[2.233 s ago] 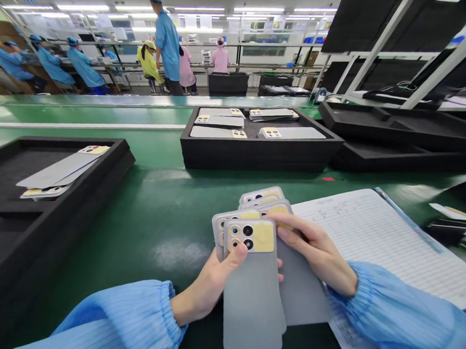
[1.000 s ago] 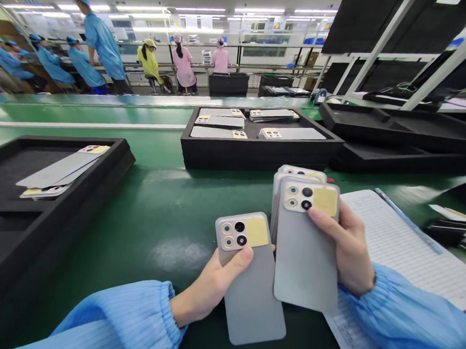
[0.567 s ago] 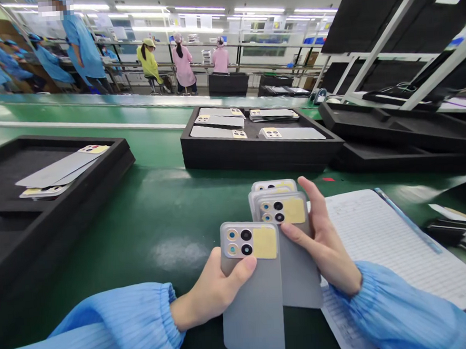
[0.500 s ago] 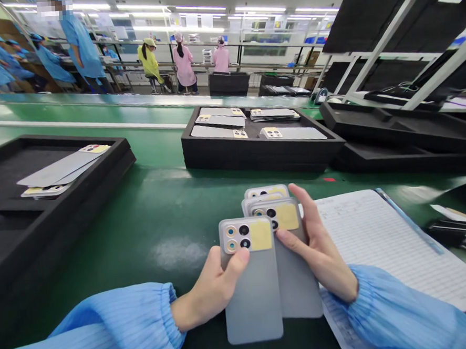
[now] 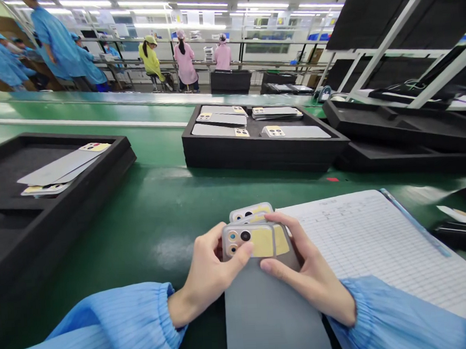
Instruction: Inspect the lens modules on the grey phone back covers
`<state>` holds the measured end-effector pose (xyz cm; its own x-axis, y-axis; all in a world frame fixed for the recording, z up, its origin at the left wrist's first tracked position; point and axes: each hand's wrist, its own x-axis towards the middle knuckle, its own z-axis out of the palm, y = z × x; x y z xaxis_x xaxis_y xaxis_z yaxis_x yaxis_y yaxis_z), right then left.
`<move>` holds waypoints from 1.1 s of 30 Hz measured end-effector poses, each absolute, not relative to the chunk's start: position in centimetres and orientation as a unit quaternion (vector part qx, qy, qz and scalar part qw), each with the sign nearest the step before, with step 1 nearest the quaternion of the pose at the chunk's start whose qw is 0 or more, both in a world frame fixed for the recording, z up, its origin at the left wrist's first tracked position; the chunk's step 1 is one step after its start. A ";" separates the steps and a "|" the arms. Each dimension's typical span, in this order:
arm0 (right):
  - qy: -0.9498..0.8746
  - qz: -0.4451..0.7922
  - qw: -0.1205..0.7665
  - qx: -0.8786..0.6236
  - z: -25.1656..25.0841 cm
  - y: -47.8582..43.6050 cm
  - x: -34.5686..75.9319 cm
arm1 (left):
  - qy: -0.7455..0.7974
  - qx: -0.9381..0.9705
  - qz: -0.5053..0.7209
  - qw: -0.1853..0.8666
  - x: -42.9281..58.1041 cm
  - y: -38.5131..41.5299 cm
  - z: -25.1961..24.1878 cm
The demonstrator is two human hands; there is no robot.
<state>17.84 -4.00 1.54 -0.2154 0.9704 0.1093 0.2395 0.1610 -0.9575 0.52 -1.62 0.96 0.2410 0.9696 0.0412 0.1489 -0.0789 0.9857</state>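
Our left hand point(image 5: 209, 270) and right hand point(image 5: 308, 280) have come close together, and the phone backs point(image 5: 271, 314) that were spread apart are now in one tight bunch. That means we now hold them all in one place, with the two hands nearly touching. The fingers of both hands are closed, not let go: the left fingers and thumb grip the front back near its camera bump point(image 5: 239, 240), and the right fingers press on the bunch from the other side. The bunch sits between our hands, low over the near part of the green bench point(image 5: 142, 238), just left of the lined paper point(image 5: 367, 250). (We cannot tell if its bottom edge touches the bench.) Far ahead, a black foam far tray point(image 5: 263, 159) holds five lots of phone backs, and one lot is a small stack. On our left, a black foam left tray point(image 5: 62, 227) has a few more backs lying over each other near its right side. More black trays point(image 5: 406, 158) sit on our right, but we cannot see inside them.
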 end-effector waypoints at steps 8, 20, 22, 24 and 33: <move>-0.624 0.495 0.389 -0.463 1.5 -4.2 17.6 | 0.490 0.622 0.418 0.445 0.2 -1.2 1.2; -0.617 0.499 0.396 -0.462 1.4 -4.1 17.6 | 0.488 0.620 0.420 0.449 0.2 -1.1 0.7; -0.618 0.496 0.393 -0.466 1.3 -4.1 17.6 | 0.484 0.615 0.422 0.457 0.2 -1.2 0.8; -0.620 0.492 0.392 -0.469 1.3 -4.1 17.7 | 0.479 0.607 0.426 0.470 0.2 -1.2 1.0; -0.528 0.524 0.440 -0.503 1.9 -3.7 17.5 | 0.500 0.532 0.447 0.517 0.5 -0.9 0.3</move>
